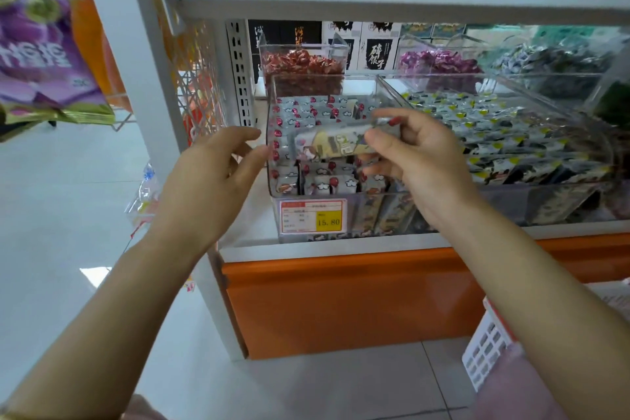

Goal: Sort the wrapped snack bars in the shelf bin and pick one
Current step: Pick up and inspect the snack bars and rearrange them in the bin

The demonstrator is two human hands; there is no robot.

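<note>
At the far left hang purple snack bags [37,54], well apart from the work, and the white shelf upright [150,61] stands between them and the hands. The left hand [218,164] is released and holds nothing, its fingers loosely spread toward the outer left wall of the clear shelf bin [272,187]; whether the thumb touches that wall cannot be told. Inside the bin lie the wrapped snack bars [320,181], packed in rows, white wrappers with red spots. Above them, near the middle of the bin's open top, is the picked snack bar [332,143]. Its long axis runs left to right, nearly level, with its free end pointing at the left hand. The right hand [412,153] grasps its right end, thumb on top and fingers beneath. The right hand is therefore the one that governs the bar, though the left is near enough to take the free end. Open room lies toward the person, over the bin's low front wall and its price tag [311,216]. The upper shelf board [375,0] limits any lift. To the right, a clear divider [392,92] separates a neighbouring bin of dark and yellow packets [511,143]. A white basket [487,344] sits lower right.
</note>
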